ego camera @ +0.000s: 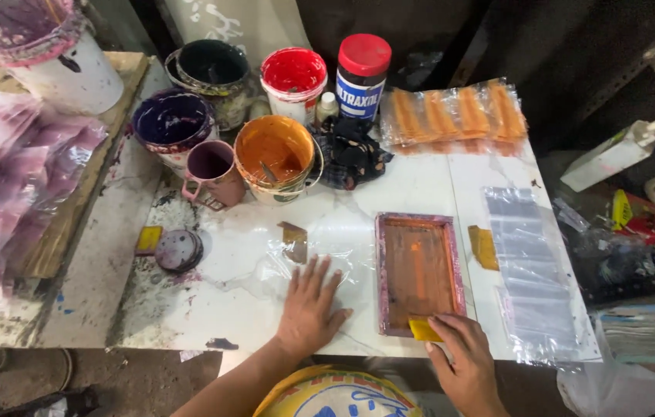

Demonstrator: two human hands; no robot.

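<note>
1. The screen frame (418,273) lies flat on the white table (420,185), near its front edge and right of centre. Its border is pinkish-purple and its mesh is smeared brown-orange, with a paler orange streak down the middle.
2. The yellow squeegee (424,330) sits at the near end of the frame, which suggests a pull of ink down the mesh is at or near its finish; I cannot tell whether a print lies under the frame.
3. The right hand (466,355) is closed around the squeegee, fingers curled over its top edge.
4. The left hand (310,303) lies flat with fingers spread, holding nothing, pressing on a clear plastic sheet (281,266) just left of the frame.
5. Orange-printed bags (455,114) lie stacked at the far edge, so some pieces look done; a pile of clear bags (532,278) to the right of the frame looks unprinted.
6. Farther back stand an orange ink bucket (277,158), a red ink tub (294,79), a purple mug (211,171) and a red-lidded jar (362,73).
</note>
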